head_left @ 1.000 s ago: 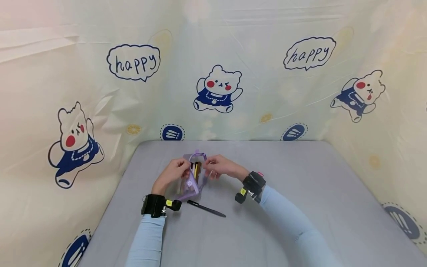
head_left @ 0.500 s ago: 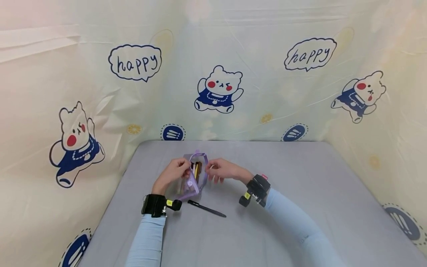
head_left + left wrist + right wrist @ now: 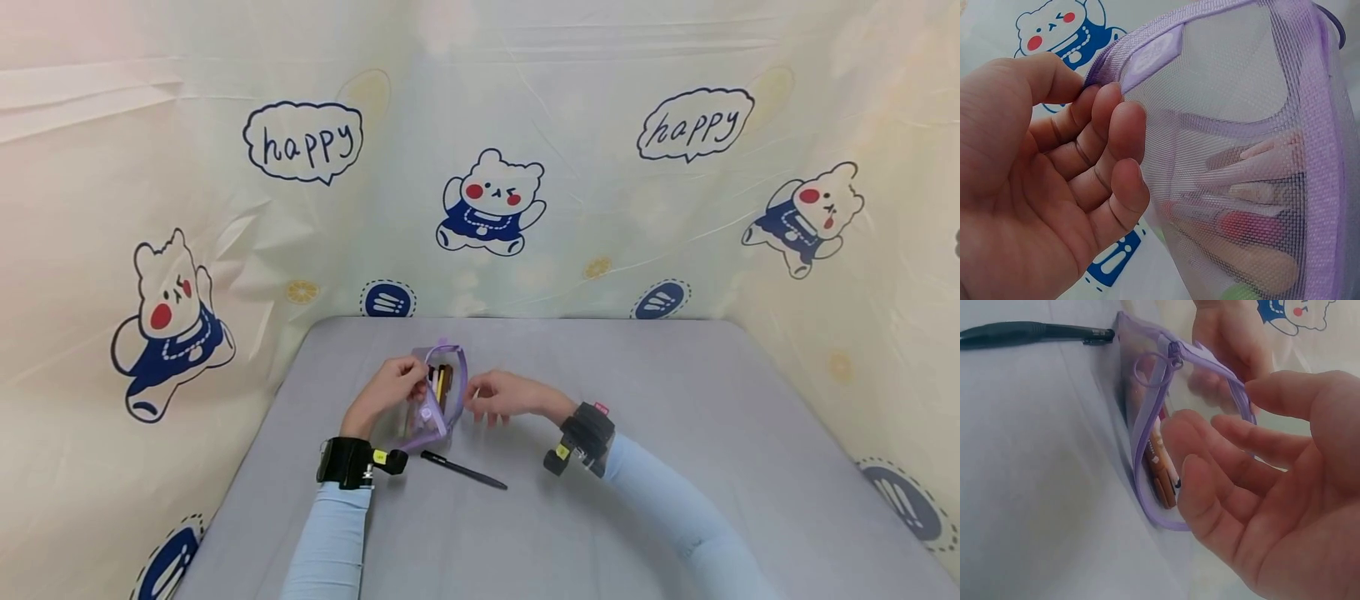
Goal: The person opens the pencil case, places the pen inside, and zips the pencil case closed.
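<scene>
A see-through mesh pencil case [image 3: 1229, 106] with purple trim lies on the table, its zipped mouth spread apart. Several pens and markers are inside, among them a brown marker [image 3: 1161, 472]. With thumb and forefinger, my left hand [image 3: 392, 385] pinches the purple edge of the mouth, which the left wrist view shows close up. Just right of the case is my right hand [image 3: 513, 395], its fingers loosely bent around nothing. In the right wrist view its fingers [image 3: 1200, 494] cover part of the opening. A black pen [image 3: 463, 470] lies in front of the case.
The grey table [image 3: 637, 433] reaches back to a cloth backdrop [image 3: 585, 208] printed with bears. A purple ring [image 3: 1152, 370] hangs from the zipper at one corner of the case. Both wrists wear black camera straps.
My right hand has drawn away from the case's right edge, moving a little right and toward me. The left hand keeps its pinch in the same place, and the pen has not moved.
</scene>
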